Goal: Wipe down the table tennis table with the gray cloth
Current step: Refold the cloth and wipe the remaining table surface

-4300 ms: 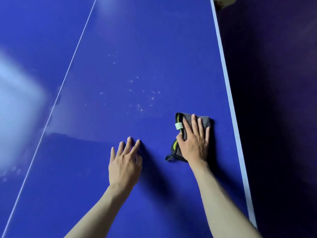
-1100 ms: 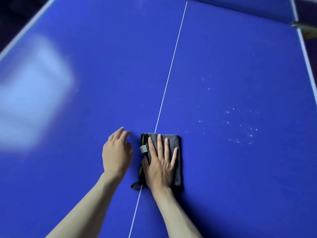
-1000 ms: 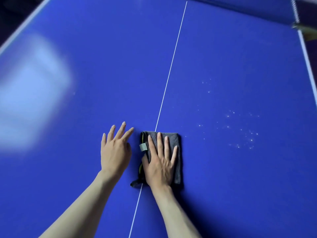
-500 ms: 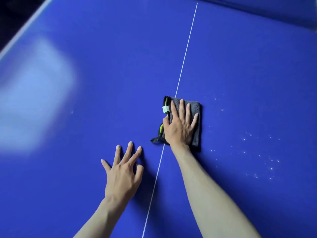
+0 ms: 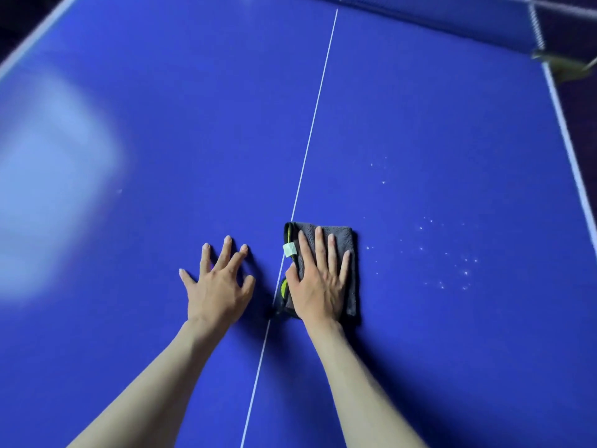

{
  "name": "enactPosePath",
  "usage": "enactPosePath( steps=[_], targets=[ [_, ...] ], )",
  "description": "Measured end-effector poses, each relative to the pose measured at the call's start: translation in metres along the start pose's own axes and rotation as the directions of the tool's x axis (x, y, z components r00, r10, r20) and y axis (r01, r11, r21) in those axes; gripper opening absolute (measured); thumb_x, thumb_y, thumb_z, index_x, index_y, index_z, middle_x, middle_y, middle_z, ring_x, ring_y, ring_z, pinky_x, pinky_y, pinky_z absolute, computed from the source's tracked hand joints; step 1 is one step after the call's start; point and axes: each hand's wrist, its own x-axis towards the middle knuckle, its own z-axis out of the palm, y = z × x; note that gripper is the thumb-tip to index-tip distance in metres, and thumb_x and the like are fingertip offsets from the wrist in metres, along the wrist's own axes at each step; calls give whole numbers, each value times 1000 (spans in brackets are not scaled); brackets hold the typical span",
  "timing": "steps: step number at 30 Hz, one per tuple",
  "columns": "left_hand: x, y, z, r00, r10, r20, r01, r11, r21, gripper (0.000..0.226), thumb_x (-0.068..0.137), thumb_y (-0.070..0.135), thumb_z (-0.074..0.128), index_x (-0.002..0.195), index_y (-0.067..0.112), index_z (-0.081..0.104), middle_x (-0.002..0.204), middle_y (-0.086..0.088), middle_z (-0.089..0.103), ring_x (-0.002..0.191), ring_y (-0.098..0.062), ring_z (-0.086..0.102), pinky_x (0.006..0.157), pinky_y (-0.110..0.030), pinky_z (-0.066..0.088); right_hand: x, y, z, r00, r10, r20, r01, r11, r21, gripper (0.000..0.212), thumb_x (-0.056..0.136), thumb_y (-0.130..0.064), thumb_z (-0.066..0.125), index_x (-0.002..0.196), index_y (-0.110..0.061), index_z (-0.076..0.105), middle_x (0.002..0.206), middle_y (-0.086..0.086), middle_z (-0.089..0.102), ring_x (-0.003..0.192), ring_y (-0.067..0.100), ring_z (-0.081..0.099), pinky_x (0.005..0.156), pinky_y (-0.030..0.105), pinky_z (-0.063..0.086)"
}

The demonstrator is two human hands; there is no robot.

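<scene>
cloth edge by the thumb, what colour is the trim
Bright yellow-green trim on the gray cloth, clearest in the head view.

Dim, soft-focus view; pale glare patch [image 5: 48,189] left, blurred edges.

A games or recreation room, judging by the blue table tennis table [image 5: 420,108] that fills nearly the whole view. Its playing surface carries a thin white centre line [image 5: 315,111] running lengthwise and white edge lines [image 5: 563,124] along the sides. At the far end stands the net [image 5: 436,14], fixed at the right by a clamp post [image 5: 563,61]. Beyond the table's edges the surroundings are dark and indistinct, so nothing more of the room can be told
</scene>
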Motion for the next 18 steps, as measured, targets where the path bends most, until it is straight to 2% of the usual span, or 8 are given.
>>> enactPosePath(
  steps=[3,5,6,8,11,13,15,18],
  targets=[
    [-10,25,-1,997,-28,-67,28,1000,6,45,97,29,51,142,23,49,162,5,30,150,-31,20,96,-57,43,-19,26,-6,994,-106,17,107,994,-2,69,95,-51,44,161,-40,32,171,-5,23,158,22,22,127,57,15],
    [-18,43,3,989,55,-137,-56,998,-1,40,92,20,56,132,19,56,157,0,41,146,-32,33,93,-54,49,-6,53,-9,988,-150,21,150,989,4,68,94,-52,45,160,-42,32,172,-7,21,158,20,20,127,55,16],
    [-22,51,6,981,113,-158,-114,994,3,41,90,19,58,131,20,57,155,-1,44,144,-31,37,94,-55,49,5,72,-10,992,-128,9,128,992,-8,67,94,-52,45,160,-41,33,172,-6,22,158,20,21,127,55,16],
    [-26,66,18,969,184,-167,-186,983,3,48,88,19,60,136,24,56,153,-1,47,141,-29,42,98,-54,47,25,119,-11,1000,5,-30,-5,1000,-28,66,95,-51,43,159,-39,37,170,-4,27,156,22,26,126,55,17],
    [-29,77,37,966,219,-138,-214,975,52,50,91,23,56,140,25,53,153,-2,46,135,-30,42,98,-55,42,38,200,-18,969,245,-40,-245,969,-4,65,95,-54,35,158,-37,40,171,-4,26,157,22,23,127,57,13],
    [-28,77,43,963,244,-111,-231,966,119,51,92,23,52,143,23,49,155,-4,41,134,-34,38,95,-57,41,39,235,-19,949,314,-44,-314,950,4,66,94,-53,34,157,-35,42,171,-3,26,157,23,23,126,59,13],
    [-26,77,42,963,257,-77,-242,955,169,51,94,25,45,145,23,48,156,-4,39,132,-33,38,91,-55,42,40,241,-17,935,350,-56,-350,937,4,65,94,-50,37,156,-34,44,170,-1,29,156,25,25,124,63,14],
    [-24,84,37,975,210,-76,-199,971,136,49,94,26,41,141,21,55,154,-5,43,131,-33,39,89,-57,43,46,201,-9,932,347,-104,-344,938,49,63,93,-47,44,153,-32,49,167,1,34,155,28,31,121,68,18]
  ],
)
